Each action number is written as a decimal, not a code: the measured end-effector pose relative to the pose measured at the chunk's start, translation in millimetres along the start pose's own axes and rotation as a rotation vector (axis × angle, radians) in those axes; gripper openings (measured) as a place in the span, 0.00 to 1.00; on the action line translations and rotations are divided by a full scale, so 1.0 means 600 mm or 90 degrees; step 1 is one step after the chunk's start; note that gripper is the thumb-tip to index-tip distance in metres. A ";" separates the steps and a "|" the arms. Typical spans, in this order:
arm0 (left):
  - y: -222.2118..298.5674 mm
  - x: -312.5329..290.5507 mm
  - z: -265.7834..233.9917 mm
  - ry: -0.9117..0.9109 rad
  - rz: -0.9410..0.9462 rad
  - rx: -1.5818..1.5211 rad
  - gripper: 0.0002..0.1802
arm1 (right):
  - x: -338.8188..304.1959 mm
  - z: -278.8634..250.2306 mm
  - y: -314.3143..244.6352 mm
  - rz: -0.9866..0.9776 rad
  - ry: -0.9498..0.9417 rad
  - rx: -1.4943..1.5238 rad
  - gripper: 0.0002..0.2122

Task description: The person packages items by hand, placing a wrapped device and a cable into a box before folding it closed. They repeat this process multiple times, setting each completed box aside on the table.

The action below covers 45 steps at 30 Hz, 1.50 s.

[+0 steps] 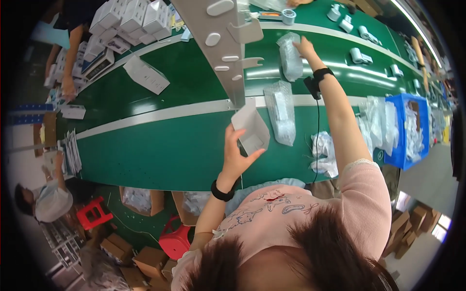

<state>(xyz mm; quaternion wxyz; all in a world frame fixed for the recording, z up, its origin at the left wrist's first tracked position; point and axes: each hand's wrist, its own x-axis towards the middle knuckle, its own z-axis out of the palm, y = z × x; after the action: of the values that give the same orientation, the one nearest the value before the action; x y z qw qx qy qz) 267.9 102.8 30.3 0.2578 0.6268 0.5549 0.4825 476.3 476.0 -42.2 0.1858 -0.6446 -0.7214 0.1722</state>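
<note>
My left hand [234, 157] is closed around an open white carton [256, 127], thumb on one side and fingers on the other. The carton's open top tilts up toward me, and its inside looks bare. Farther off, my right arm stretches to the conveyor belt. There my right hand [305, 47] pinches the right edge of a bubble-wrapped package [291, 60]; its fingertips are partly hidden. A second bubble-wrapped package [281, 114] lies nearer to me, with its far end across the metal rail, right of the carton.
A metal post [218, 43] with hooks rises ahead. Grey-white devices [359, 56] sit on the belt. A blue crate [405, 131] of wrapped pieces stands at right, beside plastic bags [381, 123]. A white box [145, 74] lies at left; co-workers' hands [69, 88] are beyond it.
</note>
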 end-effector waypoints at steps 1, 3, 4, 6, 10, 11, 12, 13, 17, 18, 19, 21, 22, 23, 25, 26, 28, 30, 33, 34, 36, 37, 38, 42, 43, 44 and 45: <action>0.006 0.001 -0.002 -0.027 -0.007 0.036 0.49 | 0.011 0.013 -0.011 0.062 -0.160 -0.014 0.24; 0.024 0.000 -0.006 -0.030 -0.037 0.048 0.48 | 0.022 0.039 -0.036 0.114 -0.326 -0.029 0.28; 0.033 -0.001 -0.007 -0.044 -0.060 0.047 0.47 | 0.019 0.056 -0.053 0.122 -0.281 -0.044 0.30; 0.039 0.000 -0.004 -0.059 -0.088 0.049 0.45 | 0.008 0.090 -0.078 0.147 -0.189 -0.073 0.34; 0.043 0.006 0.011 -0.053 -0.126 0.055 0.44 | 0.014 0.130 -0.060 0.197 -0.081 0.107 0.42; 0.033 0.009 0.012 -0.046 -0.121 0.053 0.43 | 0.005 0.132 -0.053 0.202 -0.084 0.106 0.42; 0.024 0.014 0.017 -0.041 -0.111 0.047 0.43 | -0.004 0.120 -0.039 0.103 -0.084 0.247 0.39; 0.018 0.014 0.017 -0.033 -0.107 0.045 0.42 | -0.023 0.107 -0.043 -0.001 -0.088 0.387 0.36; 0.005 0.004 0.017 0.050 -0.108 0.049 0.41 | -0.159 -0.062 -0.133 0.031 -0.195 0.745 0.32; 0.002 0.001 0.021 0.048 -0.111 0.043 0.41 | -0.194 -0.115 -0.151 0.105 -0.191 0.893 0.30; -0.004 -0.006 0.024 0.073 -0.116 0.008 0.40 | -0.231 -0.141 -0.162 0.182 -0.185 1.041 0.28; -0.011 -0.010 0.034 0.105 -0.109 -0.072 0.40 | -0.305 -0.164 -0.163 0.173 -0.173 1.138 0.27; -0.007 -0.003 0.042 0.094 -0.101 -0.085 0.40 | -0.335 -0.177 -0.164 0.153 -0.167 1.237 0.25; -0.001 -0.002 0.048 0.100 -0.100 -0.094 0.40 | -0.363 -0.181 -0.168 0.134 -0.168 1.339 0.24; 0.010 -0.003 0.058 0.108 -0.098 -0.108 0.40 | -0.407 -0.158 -0.223 0.148 0.055 1.217 0.24; 0.011 -0.008 0.061 0.096 -0.095 -0.113 0.40 | -0.423 -0.141 -0.250 0.160 0.253 1.080 0.23; 0.011 -0.016 0.066 0.139 -0.156 -0.083 0.40 | -0.448 -0.112 -0.273 0.107 0.371 0.978 0.23; 0.011 -0.019 0.071 0.150 -0.181 -0.069 0.40 | -0.467 -0.088 -0.277 0.002 0.553 0.764 0.23; 0.005 -0.027 0.079 0.191 -0.047 -0.111 0.40 | -0.492 -0.070 -0.254 -0.414 0.539 0.421 0.22; 0.004 -0.035 0.082 0.180 -0.046 -0.116 0.40 | -0.504 -0.076 -0.249 -0.406 0.545 0.413 0.22; 0.001 -0.050 0.085 0.194 -0.026 -0.088 0.40 | -0.530 -0.100 -0.246 -0.414 0.305 0.226 0.22; -0.001 -0.054 0.085 0.204 -0.015 -0.074 0.40 | -0.537 -0.109 -0.241 -0.412 0.183 0.136 0.23; -0.004 -0.058 0.080 0.198 -0.011 -0.076 0.40 | -0.544 -0.113 -0.223 -0.407 0.189 0.134 0.23; -0.023 -0.070 0.050 0.182 -0.006 -0.121 0.41 | -0.560 -0.123 -0.074 -0.267 0.141 0.265 0.21; -0.030 -0.076 0.049 0.168 0.036 -0.108 0.41 | -0.553 -0.128 -0.024 -0.218 0.154 0.060 0.22; -0.036 -0.081 0.049 0.155 0.078 -0.095 0.40 | -0.553 -0.129 0.022 -0.167 0.164 -0.143 0.23; -0.041 -0.085 0.047 0.143 0.119 -0.080 0.40 | -0.563 -0.132 0.040 -0.169 0.161 -0.142 0.23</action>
<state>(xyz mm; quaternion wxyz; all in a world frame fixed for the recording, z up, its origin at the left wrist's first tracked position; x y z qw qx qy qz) 286.3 66.7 -18.6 0.1871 0.6001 0.4884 0.6053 569.9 143.9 -0.4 0.2233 -0.5773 -0.7853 -0.0169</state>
